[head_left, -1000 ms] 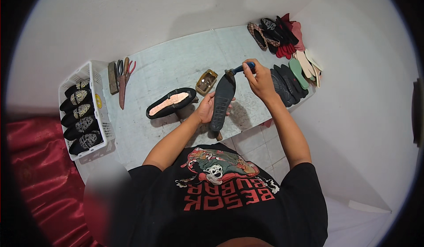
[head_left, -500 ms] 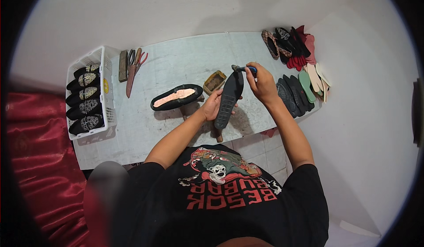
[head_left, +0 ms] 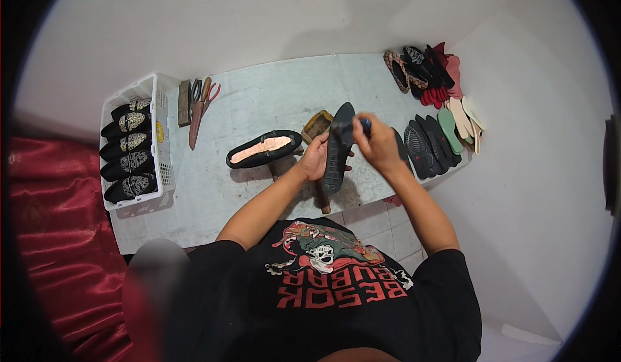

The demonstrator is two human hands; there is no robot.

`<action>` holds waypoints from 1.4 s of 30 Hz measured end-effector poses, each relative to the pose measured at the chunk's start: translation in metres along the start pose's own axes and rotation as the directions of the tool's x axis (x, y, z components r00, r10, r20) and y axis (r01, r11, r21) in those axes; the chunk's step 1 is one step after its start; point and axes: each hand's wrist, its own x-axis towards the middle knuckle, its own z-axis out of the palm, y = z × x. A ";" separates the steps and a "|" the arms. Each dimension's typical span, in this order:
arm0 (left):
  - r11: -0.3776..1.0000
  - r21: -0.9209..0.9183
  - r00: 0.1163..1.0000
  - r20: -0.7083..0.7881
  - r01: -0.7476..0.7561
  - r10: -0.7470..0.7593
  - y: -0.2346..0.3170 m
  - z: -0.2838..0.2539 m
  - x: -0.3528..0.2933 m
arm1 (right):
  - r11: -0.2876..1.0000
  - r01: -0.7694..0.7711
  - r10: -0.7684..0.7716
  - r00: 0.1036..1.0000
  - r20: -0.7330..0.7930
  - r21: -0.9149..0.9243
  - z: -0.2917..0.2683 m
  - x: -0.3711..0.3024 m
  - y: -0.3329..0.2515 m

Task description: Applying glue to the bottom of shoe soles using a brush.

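Observation:
My left hand (head_left: pixel 314 160) grips a black shoe sole (head_left: pixel 335 171) from its left side, holding it upright over the near part of the table. In my right hand (head_left: pixel 378 145) is a blue-handled brush (head_left: pixel 366 126), its head laid against the middle of the sole and blurred by motion. Just behind the left hand stands a small yellowish tub (head_left: pixel 317 122) with brown stains, partly covered by the sole. To the left, a black shoe (head_left: pixel 240 157) with a pale pink inside rests on a support, most of which is hidden.
A white plastic basket (head_left: pixel 165 161) of decorated black shoes stands at the table's left end. Beside it lie a wooden block (head_left: pixel 185 103), a knife (head_left: pixel 195 126) and red-handled pliers (head_left: pixel 212 93). Several black soles (head_left: pixel 424 152), pale insoles (head_left: pixel 460 119) and patterned shoes (head_left: pixel 396 71) lie at right.
The brush has moved from the top end of the sole down to its middle. My right hand has come lower and nearer. The whole view has shifted slightly.

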 end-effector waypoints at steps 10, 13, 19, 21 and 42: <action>1.000 -0.011 0.998 0.051 0.028 -0.028 0.017 0.021 0.002 | 0.973 0.187 -0.212 0.955 -0.209 -0.134 -0.007 0.018 0.005; 0.997 -0.071 0.993 0.119 -0.005 0.013 0.022 0.010 0.002 | 0.972 0.233 -0.237 0.955 -0.177 -0.040 0.007 -0.004 -0.009; 0.999 -0.041 0.987 0.163 0.014 -0.007 0.030 0.033 0.000 | 0.990 0.136 -0.138 0.959 -0.246 -0.027 -0.009 0.031 -0.003; 0.994 -0.111 0.978 0.208 0.007 0.016 0.026 0.031 0.001 | 0.975 0.205 -0.221 0.944 -0.244 -0.091 -0.008 0.030 -0.004; 0.994 -0.098 0.979 0.193 -0.046 0.064 0.032 0.020 0.004 | 0.944 0.302 -0.328 0.906 -0.266 -0.137 0.001 -0.001 -0.013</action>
